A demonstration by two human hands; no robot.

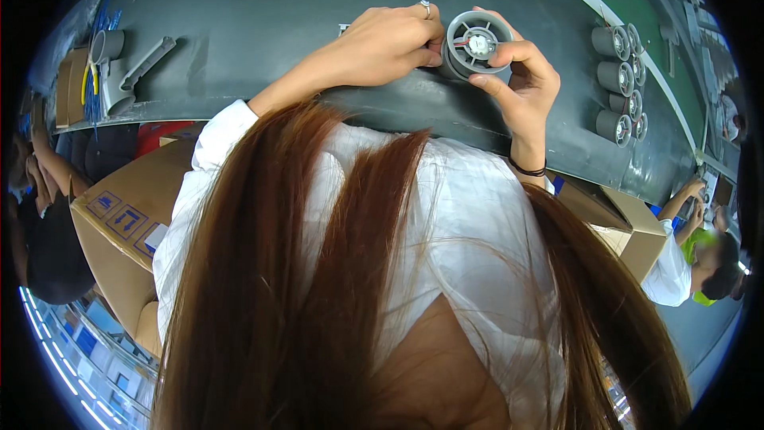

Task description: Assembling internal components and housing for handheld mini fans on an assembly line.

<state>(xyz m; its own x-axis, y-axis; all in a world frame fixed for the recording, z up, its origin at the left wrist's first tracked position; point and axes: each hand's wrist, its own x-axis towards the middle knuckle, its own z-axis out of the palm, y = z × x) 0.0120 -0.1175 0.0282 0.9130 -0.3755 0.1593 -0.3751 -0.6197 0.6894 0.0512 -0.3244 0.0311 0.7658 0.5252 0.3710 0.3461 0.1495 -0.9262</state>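
Observation:
My right hand (pixel 521 72) grips a grey round fan housing (pixel 454 60), thumb and fingers around its rim. Inside its open end are spokes and a white hub (pixel 478 44) with a bit of red wire. Close against the housing's left side is my left hand (pixel 390 44), its fingers curled into a pinch; whatever is between the fingertips is hidden. A small pale part (pixel 343 29) shows on the dark green table (pixel 255 32) just beyond my left hand.
Several similar grey housings (pixel 614 78) stand in rows at the right. At the left are a grey handle-shaped part (pixel 147 62), a grey tube piece (pixel 107 46) and blue wires (pixel 93 99). Cardboard boxes (pixel 135 199) flank me below the table edge. Other people sit at both sides.

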